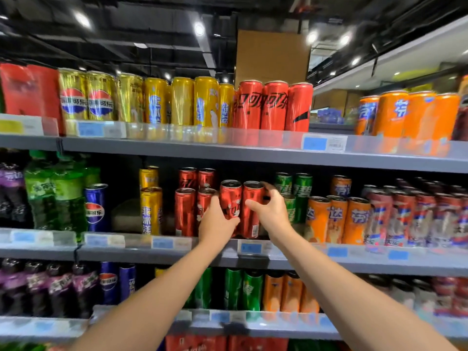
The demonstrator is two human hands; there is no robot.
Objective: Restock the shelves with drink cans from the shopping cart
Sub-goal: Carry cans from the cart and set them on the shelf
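Two red cans stand upright, long axes vertical and tops up, at the front edge of the middle shelf (278,259), side by side and touching. The left hand (215,224) grips the left red can (230,198) low on its body, fingers curled round the front. The right hand (272,211) holds the right red can (252,206), thumb across its face and fingers wrapped behind the top rim. Their printed faces turn toward the camera, though the lettering is blurred and partly covered by the hands. More red cans (186,209) stand just to the left; green cans (293,196) to the right are partly hidden behind the right hand. The price tags are unreadable
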